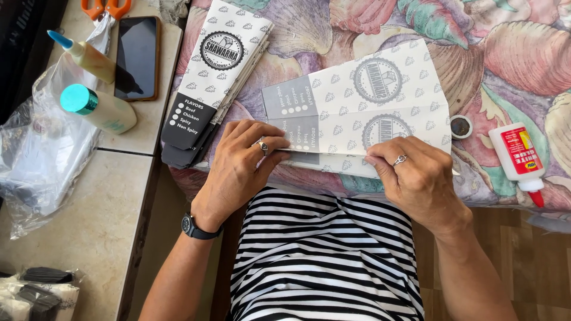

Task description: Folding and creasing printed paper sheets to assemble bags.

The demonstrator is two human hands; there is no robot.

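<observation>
- My left hand (241,163) lies flat with fingers (262,129) close together, pressing down on the near-left part of the paper sheet (380,113); ring on one finger, black watch (196,229) on the wrist.
- My right hand (419,178) has fingers (386,156) curled together and pinched on the sheet's near folded edge, ring showing.
- Sheet is white with grey panels and round stamps, lying partly folded on the flowered cloth (505,53) in front of me, between both hands.
- Just left of the sheet, a stack of folded white-and-black paper sleeves (217,77), tilted, touching the cloth edge.
- White glue bottle with red cap (518,157) lies right of the sheet, near a small round lid (460,126).
- On the beige bench (89,220) at left: dark phone (137,56), two glue bottles (98,107), orange scissors (106,8), clear plastic bag (41,166).
- Striped shirt (321,255) below.
</observation>
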